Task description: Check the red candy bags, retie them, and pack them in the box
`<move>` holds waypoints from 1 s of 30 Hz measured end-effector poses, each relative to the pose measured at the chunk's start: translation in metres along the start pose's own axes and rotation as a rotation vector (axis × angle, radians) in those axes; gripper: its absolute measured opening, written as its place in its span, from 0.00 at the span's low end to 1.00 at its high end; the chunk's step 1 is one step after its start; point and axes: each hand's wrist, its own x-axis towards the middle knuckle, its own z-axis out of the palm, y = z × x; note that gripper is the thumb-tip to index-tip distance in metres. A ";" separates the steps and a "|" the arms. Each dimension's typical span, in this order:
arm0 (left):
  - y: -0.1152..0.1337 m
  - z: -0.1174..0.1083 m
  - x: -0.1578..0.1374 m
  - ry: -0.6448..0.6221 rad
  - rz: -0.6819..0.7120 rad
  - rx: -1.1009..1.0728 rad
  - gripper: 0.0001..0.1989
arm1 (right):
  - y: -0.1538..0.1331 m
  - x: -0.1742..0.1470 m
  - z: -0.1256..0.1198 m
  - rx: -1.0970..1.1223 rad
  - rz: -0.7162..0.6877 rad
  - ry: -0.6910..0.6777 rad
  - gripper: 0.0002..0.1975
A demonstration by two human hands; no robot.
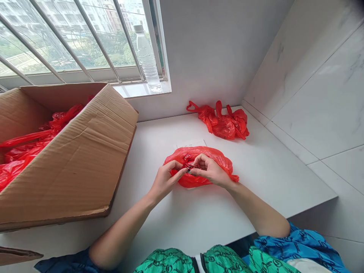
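Observation:
An opened red plastic bag (209,183) lies spread on the white tabletop in front of me. Over its middle, my left hand (169,175) and my right hand (209,171) meet, with thumbs and fingertips pinched close together. Between the fingertips is a small dark, shiny piece (189,170), too small to name. More crumpled red plastic and little dark bits show inside the bag around the fingers. My right wrist rests against the bag's right edge. Under the bag's far side, part of a white paper (191,143) with faint marks shows.
A large open cardboard box (85,159) holding red plastic bags (25,151) stands on the left. Tied red bags (224,123) lie at the back by the wall. A clear water bottle (148,60) stands on the sill of the barred window. Right of the tabletop (273,167) is a tiled wall.

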 end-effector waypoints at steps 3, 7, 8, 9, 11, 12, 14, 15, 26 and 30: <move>0.002 -0.001 -0.001 -0.002 -0.027 -0.064 0.15 | -0.002 0.000 -0.001 0.007 0.004 -0.014 0.14; 0.005 -0.001 -0.004 -0.066 -0.113 -0.253 0.16 | -0.004 0.000 -0.002 0.096 0.018 -0.059 0.17; 0.006 -0.001 -0.004 -0.075 -0.125 -0.294 0.16 | -0.004 0.000 -0.002 0.116 0.018 -0.077 0.16; 0.007 -0.001 -0.004 -0.078 -0.131 -0.324 0.16 | -0.004 0.000 -0.002 0.133 0.017 -0.092 0.16; 0.008 0.000 -0.005 -0.062 -0.122 -0.347 0.15 | -0.004 0.000 -0.002 0.154 0.009 -0.109 0.15; 0.008 0.000 -0.004 -0.048 -0.105 -0.338 0.15 | -0.004 -0.001 -0.001 0.159 0.005 -0.108 0.14; 0.008 -0.001 -0.004 -0.028 -0.058 -0.289 0.14 | -0.004 -0.001 0.000 0.152 -0.001 -0.090 0.14; 0.008 -0.001 -0.004 -0.027 -0.034 -0.258 0.13 | -0.003 -0.002 0.001 0.134 -0.004 -0.079 0.14; 0.001 0.001 -0.003 0.009 0.043 0.016 0.14 | -0.011 -0.005 -0.003 -0.242 -0.114 -0.028 0.11; -0.004 0.001 -0.004 -0.003 0.083 0.286 0.14 | -0.009 0.001 -0.021 -0.422 -0.145 0.114 0.13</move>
